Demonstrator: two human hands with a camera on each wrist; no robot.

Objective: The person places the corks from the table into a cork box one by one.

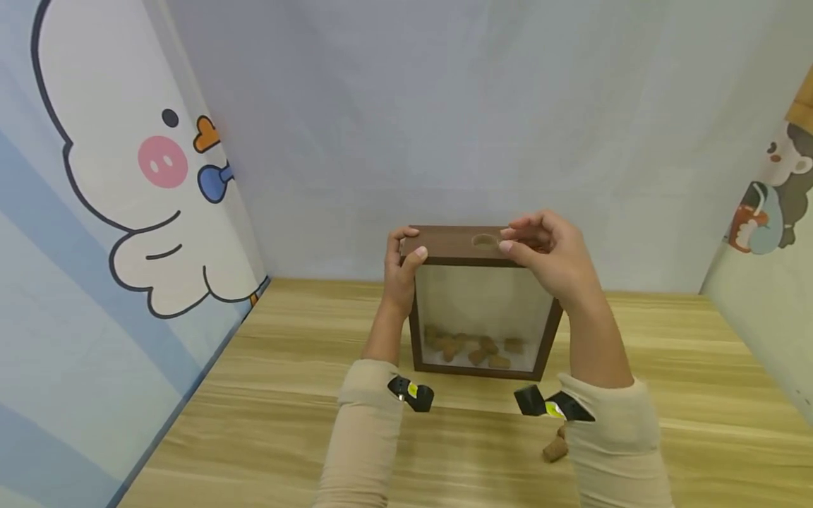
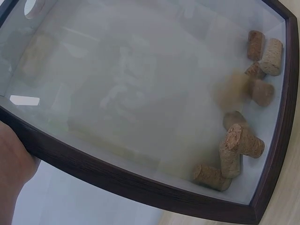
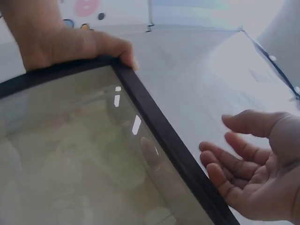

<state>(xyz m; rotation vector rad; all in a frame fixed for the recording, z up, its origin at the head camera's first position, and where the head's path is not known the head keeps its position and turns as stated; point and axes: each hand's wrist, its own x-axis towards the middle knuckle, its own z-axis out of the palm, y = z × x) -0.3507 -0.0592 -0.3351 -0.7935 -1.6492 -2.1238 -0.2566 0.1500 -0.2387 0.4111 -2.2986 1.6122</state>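
Observation:
A dark wooden shadow box with a clear front stands upright on the table, a round hole in its top. My left hand grips its upper left corner, thumb in front. Over the right end of the top hovers my right hand, by the hole. In the right wrist view that hand has loosely bent fingers with nothing between them. Several wine corks lie at the bottom inside the box. A blurred brown shape, seemingly a cork in motion, shows just above them.
Loose corks lie on the wood-grain table beside my right sleeve, which partly hides them. A pale cloth wall rises behind the box. Printed cartoon panels stand at the left and right.

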